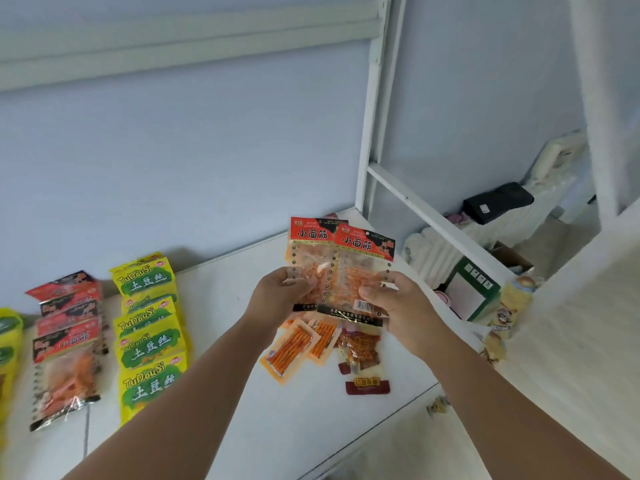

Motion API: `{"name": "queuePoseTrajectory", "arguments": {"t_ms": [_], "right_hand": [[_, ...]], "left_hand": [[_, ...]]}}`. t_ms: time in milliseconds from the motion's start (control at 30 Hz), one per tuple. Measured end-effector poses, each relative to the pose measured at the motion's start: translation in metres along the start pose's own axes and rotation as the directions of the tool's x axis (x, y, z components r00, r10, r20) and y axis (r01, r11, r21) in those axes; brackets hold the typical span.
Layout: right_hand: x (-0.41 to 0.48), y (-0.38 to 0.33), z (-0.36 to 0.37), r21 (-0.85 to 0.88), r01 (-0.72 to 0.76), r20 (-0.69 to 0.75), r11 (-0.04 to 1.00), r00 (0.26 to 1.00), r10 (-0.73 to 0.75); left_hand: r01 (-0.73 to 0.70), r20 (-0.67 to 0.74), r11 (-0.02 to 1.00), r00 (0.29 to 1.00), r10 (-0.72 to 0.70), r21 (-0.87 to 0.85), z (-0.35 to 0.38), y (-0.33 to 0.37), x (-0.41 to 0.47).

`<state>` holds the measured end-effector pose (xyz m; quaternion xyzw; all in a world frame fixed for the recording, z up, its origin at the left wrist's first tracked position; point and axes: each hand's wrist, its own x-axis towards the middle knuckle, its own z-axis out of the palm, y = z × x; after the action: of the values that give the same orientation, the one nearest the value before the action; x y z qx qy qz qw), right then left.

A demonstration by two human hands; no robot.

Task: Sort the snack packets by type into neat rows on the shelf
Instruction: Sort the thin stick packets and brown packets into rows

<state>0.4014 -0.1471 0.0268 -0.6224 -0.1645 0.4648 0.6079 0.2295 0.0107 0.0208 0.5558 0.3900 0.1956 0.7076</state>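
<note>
A single wide-angle camera, worn on the head, supplies the only view. It faces forward and down onto the white shelf at close range. Both forearms enter from the bottom edge. The left hand and right hand sit near frame centre, gripping the red packets. The wall fills the upper half.

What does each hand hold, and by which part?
Left hand pinches the left red packet, right hand the right red packet, both by the lower end.

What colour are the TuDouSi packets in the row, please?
The TuDouSi packets are yellow with green panels; the head view shows them.
</note>
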Motion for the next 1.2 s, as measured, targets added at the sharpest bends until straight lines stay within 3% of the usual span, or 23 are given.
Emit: {"name": "queuePoseTrajectory", "arguments": {"t_ms": [300,467,700,1200], "right_hand": [[-0.051,0.018,0.024,-0.266,0.14,0.154,0.954,0.983,-0.102],[-0.078,0.04,0.055,-0.248,0.179,0.193,0.952,0.972,-0.133],[-0.099,0.047,0.091,-0.243,0.191,0.263,0.951,0.957,-0.125],[-0.148,0.139,0.304,-0.277,0.106,0.38,0.955,0.925,0.008]], "left_hand": [[-0.056,-0.161,0.996,0.986,0.045,-0.067,-0.02,-0.02,-0.084],[-0.06,-0.253,0.997,0.966,0.048,-0.04,-0.041,-0.035,-0.137],[-0.134,-0.278,0.989,0.954,0.111,-0.064,-0.073,-0.04,-0.177],[-0.09,-0.452,0.996,0.889,0.073,-0.016,-0.277,-0.079,-0.298]]}}
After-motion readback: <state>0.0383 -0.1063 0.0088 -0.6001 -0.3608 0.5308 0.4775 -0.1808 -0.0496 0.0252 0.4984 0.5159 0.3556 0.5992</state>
